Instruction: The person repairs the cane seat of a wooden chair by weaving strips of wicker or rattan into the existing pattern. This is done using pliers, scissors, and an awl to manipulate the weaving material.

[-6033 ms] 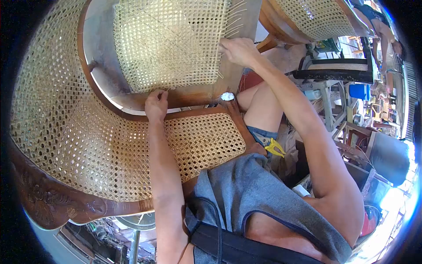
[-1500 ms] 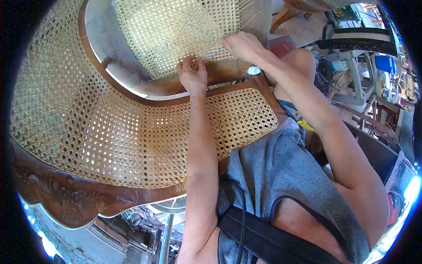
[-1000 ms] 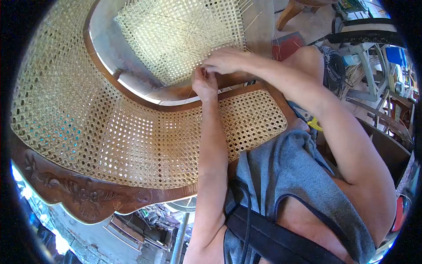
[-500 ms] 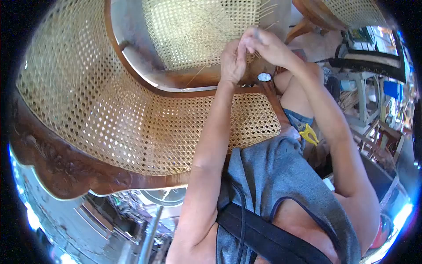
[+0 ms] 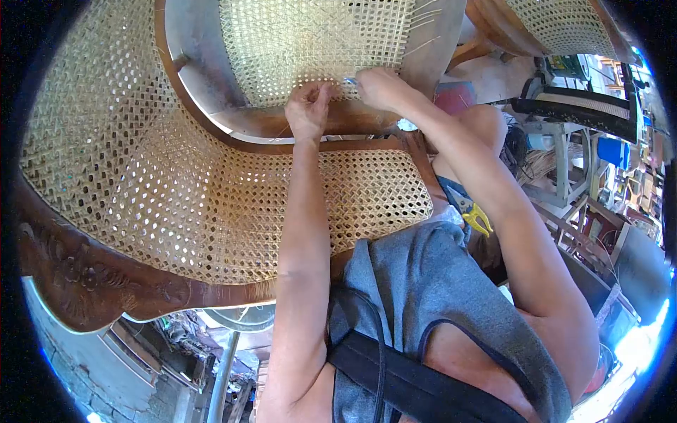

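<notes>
My left hand [image 5: 307, 109] is closed in a pinch at the front edge of a woven cane seat panel [image 5: 282, 46]. What its fingers hold, if anything, is too small to make out. To its right, my right hand [image 5: 381, 89] grips a thin tool with a bluish tip [image 5: 350, 80], pointing left over the weave. Most of that tool is hidden in the fist. Loose cane strands [image 5: 425, 15] stick out along the panel's right edge. Under both wrists runs the wooden seat rail [image 5: 352, 120].
A curved cane backrest [image 5: 169, 204] with a carved wooden frame [image 5: 92, 271] spans the left. A yellow clamp [image 5: 477, 220] hangs by my lap. White material [image 5: 407, 125] sits on the armrest end. Another cane chair [image 5: 564, 25] and a grey wooden stand [image 5: 560, 166] are at right.
My hands were close together over the panel's right front corner. They have since come apart, the left moving left and down, the right slightly left and down. The view has shifted slightly.
</notes>
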`<state>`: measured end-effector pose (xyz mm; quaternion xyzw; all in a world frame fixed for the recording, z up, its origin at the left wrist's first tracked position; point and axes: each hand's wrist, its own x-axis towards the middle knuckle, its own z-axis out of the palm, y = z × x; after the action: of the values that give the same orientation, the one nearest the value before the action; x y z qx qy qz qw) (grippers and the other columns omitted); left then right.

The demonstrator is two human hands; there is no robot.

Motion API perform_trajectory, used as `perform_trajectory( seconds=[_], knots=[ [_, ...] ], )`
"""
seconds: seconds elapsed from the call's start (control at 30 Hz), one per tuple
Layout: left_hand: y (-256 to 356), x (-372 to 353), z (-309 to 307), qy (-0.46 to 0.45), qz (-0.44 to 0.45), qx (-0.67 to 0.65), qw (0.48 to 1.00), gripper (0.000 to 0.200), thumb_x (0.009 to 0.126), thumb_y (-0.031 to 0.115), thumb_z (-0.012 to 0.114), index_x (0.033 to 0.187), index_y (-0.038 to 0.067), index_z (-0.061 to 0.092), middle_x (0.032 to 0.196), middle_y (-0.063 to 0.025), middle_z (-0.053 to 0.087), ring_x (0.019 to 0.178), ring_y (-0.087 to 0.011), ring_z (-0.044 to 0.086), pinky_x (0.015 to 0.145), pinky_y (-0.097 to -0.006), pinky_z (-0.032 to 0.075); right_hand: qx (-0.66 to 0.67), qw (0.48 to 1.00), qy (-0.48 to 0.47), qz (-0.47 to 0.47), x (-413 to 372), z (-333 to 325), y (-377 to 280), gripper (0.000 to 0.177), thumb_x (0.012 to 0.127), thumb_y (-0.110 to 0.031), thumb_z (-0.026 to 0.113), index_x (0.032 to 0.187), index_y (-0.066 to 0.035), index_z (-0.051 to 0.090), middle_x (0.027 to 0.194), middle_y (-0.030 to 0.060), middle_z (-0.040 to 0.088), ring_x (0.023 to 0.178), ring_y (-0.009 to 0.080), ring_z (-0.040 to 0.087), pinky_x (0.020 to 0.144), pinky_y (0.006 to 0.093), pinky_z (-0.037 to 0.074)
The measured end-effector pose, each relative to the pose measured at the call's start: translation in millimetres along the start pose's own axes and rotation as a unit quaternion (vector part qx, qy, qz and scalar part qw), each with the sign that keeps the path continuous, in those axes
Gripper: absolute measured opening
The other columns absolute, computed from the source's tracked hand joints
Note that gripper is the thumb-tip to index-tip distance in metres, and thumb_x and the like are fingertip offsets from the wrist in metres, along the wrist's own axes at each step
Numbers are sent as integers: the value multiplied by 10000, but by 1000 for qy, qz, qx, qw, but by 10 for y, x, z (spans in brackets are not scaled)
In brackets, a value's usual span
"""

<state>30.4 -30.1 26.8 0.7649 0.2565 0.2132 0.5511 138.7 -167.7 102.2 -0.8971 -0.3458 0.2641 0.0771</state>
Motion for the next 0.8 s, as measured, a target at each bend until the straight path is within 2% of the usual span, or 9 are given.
perform_trajectory(
  seconds=[0.07,0.13,0.23,0.3,0.4,0.53,0.63,0.7,0.8],
  knots=[
    [-9,6,8,14,11,24,1000,199,810,222,749,886,39,736,786,-108,688,708,-187,670,665,-317,525,-60,998,7,6,-39,-110,-139,211,829,-54,509,900,51,678,951,260,669,922,373,670,791,460,537],
    [-4,-19,11,28,17,49,998,194,817,201,742,899,26,735,776,-82,702,710,-140,671,669,-289,525,-88,996,4,2,-80,-178,-261,207,819,-47,516,902,46,681,942,251,673,915,369,673,784,459,539],
    [86,-11,-23,32,-9,59,998,217,816,251,728,888,46,730,810,-104,709,735,-191,691,686,-334,536,-113,994,10,3,-27,-162,-329,202,804,-38,526,902,37,686,926,236,682,900,364,679,772,459,543],
    [166,-12,-38,19,45,139,989,219,836,285,704,879,72,728,821,-121,702,745,-256,689,697,-373,534,-111,994,13,10,-16,-139,-360,200,800,-36,529,899,33,688,919,228,685,892,363,682,767,460,545],
    [103,-4,29,2,51,171,984,222,844,305,691,877,88,726,830,-134,693,759,-297,678,701,-399,526,-95,995,37,8,-36,-148,-364,189,755,-22,542,854,80,667,905,282,657,857,401,668,748,464,539],
    [7,37,56,4,57,166,984,215,854,295,684,878,85,721,816,-127,693,744,-288,673,687,-384,520,-93,995,27,-11,0,-167,-293,213,771,-44,538,894,74,666,946,259,665,919,382,662,784,457,532],
    [-77,68,81,-4,18,123,992,208,859,284,680,886,82,720,802,-117,695,727,-279,665,679,-366,516,-113,993,16,-10,38,-206,-327,240,805,-59,510,946,44,675,1000,234,672,954,366,664,809,450,535],
    [-102,74,100,-13,-3,79,997,187,845,289,669,880,111,715,829,-148,660,765,-333,651,698,-429,510,-129,992,3,-6,58,-227,-366,264,835,-67,482,983,18,684,1039,216,677,965,356,671,817,448,540],
    [-69,55,80,-7,-10,94,996,176,845,278,663,883,115,717,846,-139,669,766,-323,655,702,-418,512,-139,990,-22,17,82,-223,-391,268,842,-68,480,989,18,686,1056,221,672,981,359,666,840,457,533]
  ],
)
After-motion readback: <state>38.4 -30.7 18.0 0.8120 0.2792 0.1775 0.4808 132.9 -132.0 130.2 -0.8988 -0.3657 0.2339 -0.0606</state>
